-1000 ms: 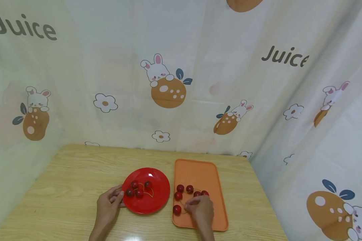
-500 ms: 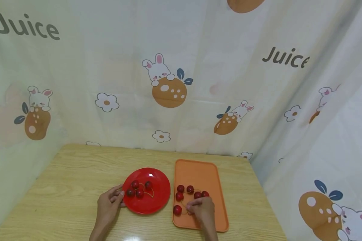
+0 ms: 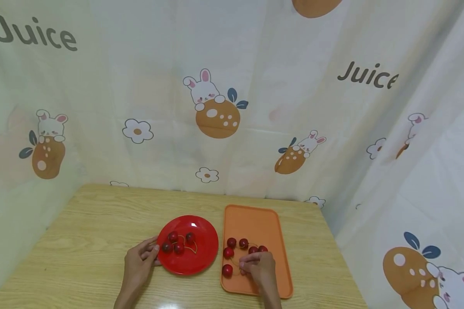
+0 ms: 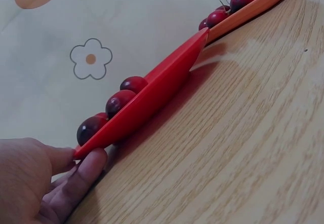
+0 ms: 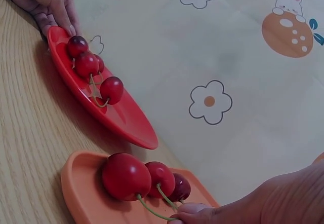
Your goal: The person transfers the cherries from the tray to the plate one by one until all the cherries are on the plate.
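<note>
My left hand [image 3: 140, 262] grips the left rim of a red plate [image 3: 204, 255], thumb on top and fingers beneath in the left wrist view. Several dark red cherries [image 3: 179, 248] with joined stems lie on that plate. To its right is an orange tray [image 3: 251, 221] bearing several more cherries [image 3: 227, 270]. Over the near part of the tray, my right hand [image 3: 261, 267] pinches the green cherry stems [image 5: 156, 214] between thumb and fingertips. In the right wrist view, the large cherry [image 5: 126, 177] on one stem sits within the tray. My right hand partly covers the rear-right cherries.
Plate and tray stand side by side on a wood-grain table [image 3: 100, 223], with a narrow gap between them. A pale curtain [image 3: 158, 86] printed with rabbits and fruit hangs behind the table and along both sides.
My right hand has shifted very slightly right, and the left-hand cherries on the tray have moved a little. My left hand keeps its grip on the plate. The head view has turned slightly.
</note>
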Motion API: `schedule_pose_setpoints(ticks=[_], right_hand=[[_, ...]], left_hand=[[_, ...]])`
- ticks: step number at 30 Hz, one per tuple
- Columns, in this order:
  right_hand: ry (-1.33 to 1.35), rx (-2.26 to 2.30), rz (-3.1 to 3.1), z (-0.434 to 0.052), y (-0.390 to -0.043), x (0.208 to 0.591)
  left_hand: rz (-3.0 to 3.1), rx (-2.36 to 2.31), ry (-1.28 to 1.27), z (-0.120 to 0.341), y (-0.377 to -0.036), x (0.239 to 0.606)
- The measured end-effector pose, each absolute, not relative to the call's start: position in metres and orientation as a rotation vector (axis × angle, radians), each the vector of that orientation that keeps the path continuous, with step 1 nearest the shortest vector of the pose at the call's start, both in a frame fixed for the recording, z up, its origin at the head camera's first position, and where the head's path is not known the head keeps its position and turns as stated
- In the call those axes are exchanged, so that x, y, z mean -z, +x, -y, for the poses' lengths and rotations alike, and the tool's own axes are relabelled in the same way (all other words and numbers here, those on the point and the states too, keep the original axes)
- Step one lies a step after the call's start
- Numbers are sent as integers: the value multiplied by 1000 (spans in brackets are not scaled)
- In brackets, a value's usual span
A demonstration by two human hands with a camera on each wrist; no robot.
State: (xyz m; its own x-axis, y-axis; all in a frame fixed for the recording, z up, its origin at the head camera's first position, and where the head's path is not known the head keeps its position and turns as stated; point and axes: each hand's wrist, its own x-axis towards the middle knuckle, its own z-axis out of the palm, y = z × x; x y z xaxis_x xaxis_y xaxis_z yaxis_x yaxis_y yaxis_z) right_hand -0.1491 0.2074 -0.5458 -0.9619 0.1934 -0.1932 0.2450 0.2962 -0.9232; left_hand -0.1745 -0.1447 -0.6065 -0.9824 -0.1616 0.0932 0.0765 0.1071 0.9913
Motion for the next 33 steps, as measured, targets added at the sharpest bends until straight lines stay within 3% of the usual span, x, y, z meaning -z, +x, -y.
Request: schedule_pose_setpoints(ticks=[33], right_hand=[[402, 2015, -2336, -216, -154, 545]], left_hand=[[2222, 1963, 107, 144, -175, 605]])
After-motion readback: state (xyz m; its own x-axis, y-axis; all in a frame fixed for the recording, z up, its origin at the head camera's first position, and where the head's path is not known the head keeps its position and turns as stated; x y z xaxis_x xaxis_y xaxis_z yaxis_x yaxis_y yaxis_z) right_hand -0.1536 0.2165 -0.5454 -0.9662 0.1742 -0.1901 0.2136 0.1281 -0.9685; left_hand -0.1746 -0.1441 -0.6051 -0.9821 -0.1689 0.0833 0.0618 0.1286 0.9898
